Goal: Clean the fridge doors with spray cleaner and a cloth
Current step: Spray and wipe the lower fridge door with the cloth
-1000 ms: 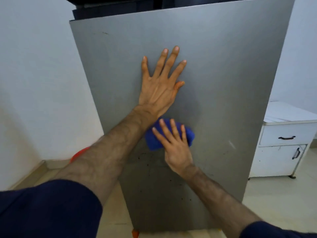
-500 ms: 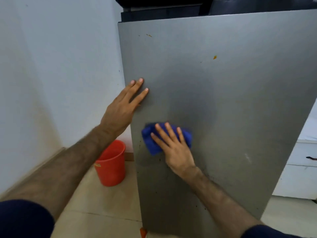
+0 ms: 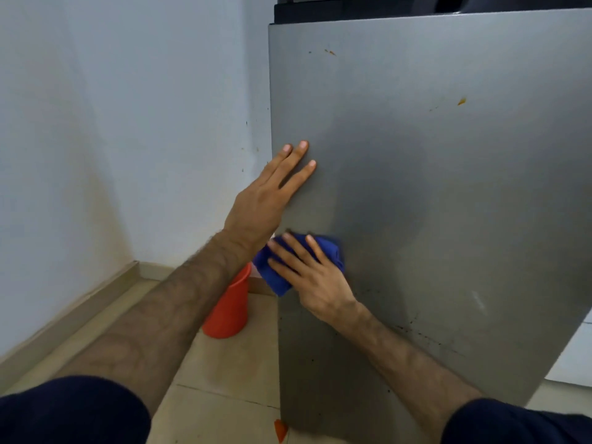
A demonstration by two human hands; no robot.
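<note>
The grey fridge door (image 3: 432,187) fills the right side of the head view, with small orange specks near its top and dark specks low down. My right hand (image 3: 312,277) presses a blue cloth (image 3: 275,274) flat against the door's left edge, and part of the cloth sticks out past that edge. My left hand (image 3: 269,197) lies flat with fingers extended on the door's left edge, just above the cloth. No spray cleaner is in view.
A red bucket (image 3: 229,312) stands on the tiled floor (image 3: 224,373) behind the door's left edge, partly hidden by my left forearm. A pale wall (image 3: 128,123) runs along the left. A white cabinet (image 3: 573,357) shows at the lower right.
My view has swung left, so the door sits further right in frame. My left hand slid from the door's middle to its left edge. The cloth moved left to that edge.
</note>
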